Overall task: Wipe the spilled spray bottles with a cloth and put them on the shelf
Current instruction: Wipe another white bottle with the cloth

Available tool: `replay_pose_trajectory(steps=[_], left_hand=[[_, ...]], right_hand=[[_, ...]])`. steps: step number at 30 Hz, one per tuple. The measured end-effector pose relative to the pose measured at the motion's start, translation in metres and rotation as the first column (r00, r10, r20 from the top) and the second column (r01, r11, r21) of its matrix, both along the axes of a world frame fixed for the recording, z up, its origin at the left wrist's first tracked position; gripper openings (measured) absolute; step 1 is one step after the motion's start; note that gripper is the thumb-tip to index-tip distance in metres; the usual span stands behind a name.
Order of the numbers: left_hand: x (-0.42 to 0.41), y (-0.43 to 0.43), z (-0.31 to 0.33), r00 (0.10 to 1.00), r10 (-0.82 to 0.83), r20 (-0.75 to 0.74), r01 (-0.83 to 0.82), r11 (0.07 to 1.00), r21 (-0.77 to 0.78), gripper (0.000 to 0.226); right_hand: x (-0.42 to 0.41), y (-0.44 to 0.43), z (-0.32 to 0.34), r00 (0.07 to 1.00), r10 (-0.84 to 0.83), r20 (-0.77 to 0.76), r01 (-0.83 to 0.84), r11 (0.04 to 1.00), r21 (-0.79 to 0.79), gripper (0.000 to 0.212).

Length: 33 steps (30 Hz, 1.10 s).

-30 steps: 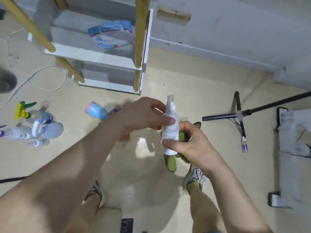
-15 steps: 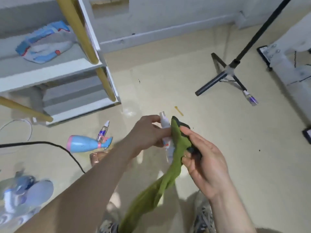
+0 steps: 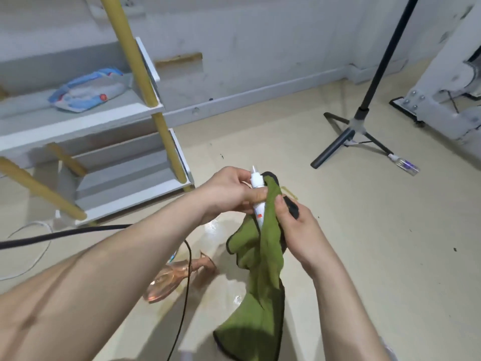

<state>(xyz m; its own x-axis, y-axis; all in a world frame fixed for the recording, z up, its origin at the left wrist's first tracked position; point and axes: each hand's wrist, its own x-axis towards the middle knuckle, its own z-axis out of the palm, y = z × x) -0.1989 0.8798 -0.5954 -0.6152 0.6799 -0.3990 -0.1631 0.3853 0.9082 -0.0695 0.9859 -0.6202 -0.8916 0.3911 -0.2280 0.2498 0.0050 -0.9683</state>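
Now cloth (image 3: 270,243) wraps the near-upright, nozzle-up spray bottle (image 3: 256,181); left hand (image 3: 229,194) grips it, right hand (image 3: 299,230) pinches cloth.

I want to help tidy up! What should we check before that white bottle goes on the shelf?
1. Left hand grips the white bottle: ok.
2. Right hand holds the green cloth around the bottle: ok.
3. Bottle wiped dry: cannot tell.
4. Room on the shelf beside the blue packet: ok.
5. Floor free of bottles: not ok, the pink bottle lies there.
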Motion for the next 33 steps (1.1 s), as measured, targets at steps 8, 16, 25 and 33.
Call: replay_pose_trajectory(steps=[8,16,25,33], left_hand=[[0.064,-0.054,0.086,0.955,0.279,-0.100,-0.267,0.956,0.121,0.009],[0.141,-0.075,0.152,0.843,0.414,-0.344,-0.398,0.910,0.120,0.017],[0.178,-0.138,0.177,0.698,0.057,-0.714,-0.293,0.932,-0.212,0.014],[0.173,-0.180,0.157,0.741,0.350,-0.573,-0.547,0.810,-0.212,0.034]], right_hand=[[0.037,-0.045,0.067,0.980,-0.009,-0.198,0.038,0.989,0.144,0.019],[0.097,-0.051,0.128,0.927,0.318,-0.199,-0.255,0.924,0.285,0.044],[0.122,-0.068,0.138,0.807,0.573,-0.142,-0.539,0.814,0.217,0.039],[0.118,-0.174,0.113,0.938,0.341,-0.061,-0.121,0.487,0.865,0.059]])
